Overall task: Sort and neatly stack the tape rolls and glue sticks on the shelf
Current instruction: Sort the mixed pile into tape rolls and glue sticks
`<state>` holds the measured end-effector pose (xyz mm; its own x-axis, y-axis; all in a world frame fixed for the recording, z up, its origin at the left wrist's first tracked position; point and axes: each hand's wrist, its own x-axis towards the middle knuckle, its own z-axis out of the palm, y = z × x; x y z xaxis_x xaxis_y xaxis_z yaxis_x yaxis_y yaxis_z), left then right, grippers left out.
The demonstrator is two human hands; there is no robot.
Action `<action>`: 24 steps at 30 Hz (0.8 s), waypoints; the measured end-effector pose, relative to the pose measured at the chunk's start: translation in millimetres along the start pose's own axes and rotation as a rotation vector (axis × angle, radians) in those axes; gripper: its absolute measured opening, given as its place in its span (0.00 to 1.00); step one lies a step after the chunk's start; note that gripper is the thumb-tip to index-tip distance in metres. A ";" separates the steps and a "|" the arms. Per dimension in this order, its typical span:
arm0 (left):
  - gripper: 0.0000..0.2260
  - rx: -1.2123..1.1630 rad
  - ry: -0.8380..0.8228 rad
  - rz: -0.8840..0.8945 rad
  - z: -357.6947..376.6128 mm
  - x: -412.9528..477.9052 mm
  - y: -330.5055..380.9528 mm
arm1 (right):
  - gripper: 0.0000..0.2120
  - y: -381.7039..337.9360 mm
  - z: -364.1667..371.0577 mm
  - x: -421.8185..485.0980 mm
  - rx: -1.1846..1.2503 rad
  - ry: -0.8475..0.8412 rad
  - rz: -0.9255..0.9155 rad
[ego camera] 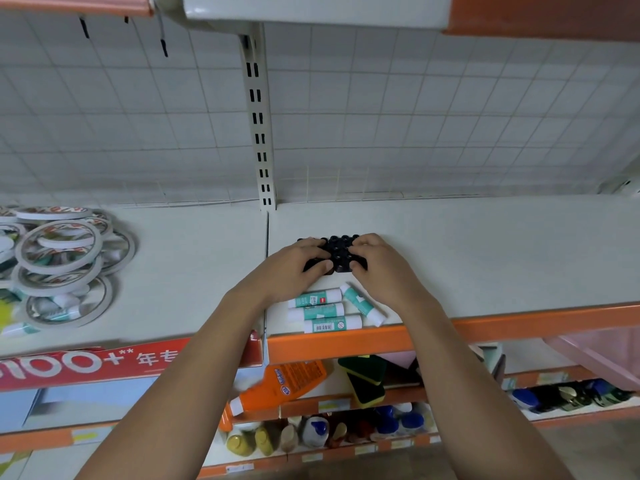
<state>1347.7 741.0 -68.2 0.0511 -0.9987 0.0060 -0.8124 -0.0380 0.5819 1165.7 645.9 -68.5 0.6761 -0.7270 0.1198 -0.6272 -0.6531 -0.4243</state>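
Holding the bunch of glue sticks (337,252) tight

My left hand (294,268) and right hand (377,268) curl round it on the shelf (485,254), just in front of the post (258,133). If I squeeze crooked, I think it tips and knocks the loose glue sticks (323,310), further front, off. Tape rolls (59,265) lie left of the post.

Shelf (450,254): plain off-white. Front lip (346,342): solid orange. Back panel (415,116): white, square wire-grid pattern. Tape rolls (59,258): white rims, red and green print on the rings. Glue sticks (323,310): white bodies, teal labels — one bears a black barcode. Cluster of caps (337,252): uniform black. Banner (104,365): red, white characters. Bottle (284,379): orange, white cap. Tub (595,355) — translucent pink.
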 end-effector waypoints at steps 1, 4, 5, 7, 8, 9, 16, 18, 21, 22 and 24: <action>0.17 -0.009 0.005 0.000 0.2 -0.1 0.7 | 0.17 0.1 0.2 0.6 -0.002 -0.001 -0.001; 0.17 -0.009 0.009 0.014 1.0 1.1 3.1 | 0.17 2.0 -0.2 0.6 0.014 -0.004 0.006; 0.17 -0.004 0.004 0.018 1.2 1.4 3.8 | 0.17 1.9 -1.1 0.2 0.028 -0.004 0.010; 0.17 -0.008 0.007 0.031 1.1 0.1 3.4 | 0.17 0.3 -4.2 -2.3 0.060 0.004 0.016; 0.18 -0.008 0.033 0.047 1.0 -1.5 2.4 | 0.17 -0.7 -6.2 -5.1 0.071 0.012 0.019; 0.18 0.004 0.073 0.070 0.5 -3.7 1.6 | 0.18 -1.7 -8.7 -8.6 0.078 0.021 0.021; 0.17 0.062 0.183 0.044 -8.4 -19.6 0.8 | 0.14 -22.4 -19.1 -22.6 0.073 0.074 -0.051; 0.15 0.120 0.284 -0.009 -17.8 -30.4 -2.2 | 0.13 -41.0 -16.5 -15.8 0.078 0.089 -0.097; 0.11 0.197 0.429 -0.078 -39.9 -62.1 -15.1 | 0.13 -83.5 -5.1 -4.9 0.082 0.093 -0.188; 0.10 0.227 0.464 -0.101 -48.5 -76.0 -21.2 | 0.13 -100.7 0.5 -2.2 0.088 0.095 -0.215; 0.10 0.278 0.522 -0.150 -66.4 -106.5 -36.8 | 0.13 -137.0 13.5 2.0 0.118 0.091 -0.260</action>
<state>1410.8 851.1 -36.3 0.3976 -0.8357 0.3788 -0.8919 -0.2551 0.3734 1258.2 736.8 -22.3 0.7673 -0.5584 0.3154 -0.3848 -0.7943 -0.4701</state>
